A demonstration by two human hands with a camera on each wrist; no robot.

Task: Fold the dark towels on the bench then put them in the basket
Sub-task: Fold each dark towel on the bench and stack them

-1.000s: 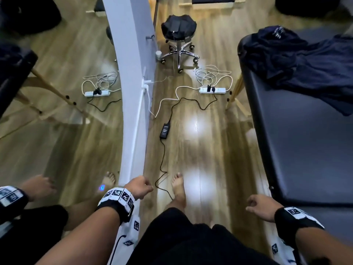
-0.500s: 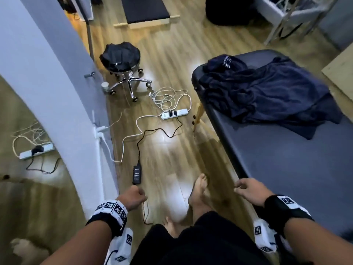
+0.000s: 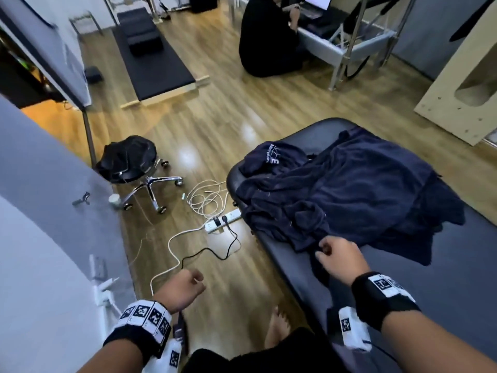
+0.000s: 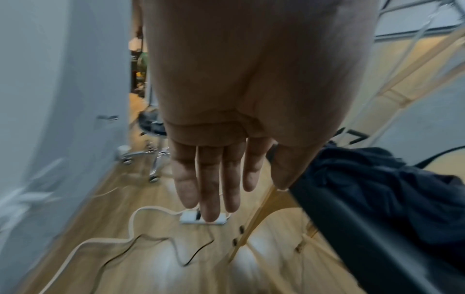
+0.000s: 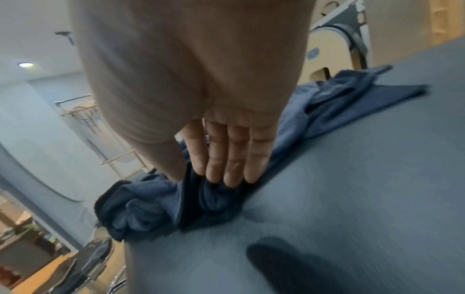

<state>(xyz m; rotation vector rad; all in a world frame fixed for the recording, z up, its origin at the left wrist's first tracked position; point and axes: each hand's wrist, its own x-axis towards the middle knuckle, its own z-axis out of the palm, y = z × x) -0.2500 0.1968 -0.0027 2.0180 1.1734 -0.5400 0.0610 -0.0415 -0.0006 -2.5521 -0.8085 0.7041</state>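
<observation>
A heap of dark navy towels (image 3: 349,195) lies crumpled on the far half of the black padded bench (image 3: 403,286). My right hand (image 3: 326,250) is at the heap's near edge. In the right wrist view the thumb and fingers of that hand (image 5: 201,177) pinch a bunched fold of towel (image 5: 151,202) against the bench (image 5: 352,179). My left hand (image 3: 192,282) hangs over the floor left of the bench and holds nothing. The left wrist view shows its fingers (image 4: 211,185) relaxed, with the towels (image 4: 377,179) off to the right. No basket is in view.
A wheeled stool (image 3: 131,162) draped in black stands by the grey wall (image 3: 40,211). A power strip (image 3: 223,220) and loose cables lie on the wood floor beside the bench. A seated person (image 3: 266,36) is at the back. A plywood unit (image 3: 462,76) stands far right.
The view has turned right and up toward the bench. My right hand moved forward from the bench's near edge onto the towel heap and took hold of it. The left hand stayed low and empty.
</observation>
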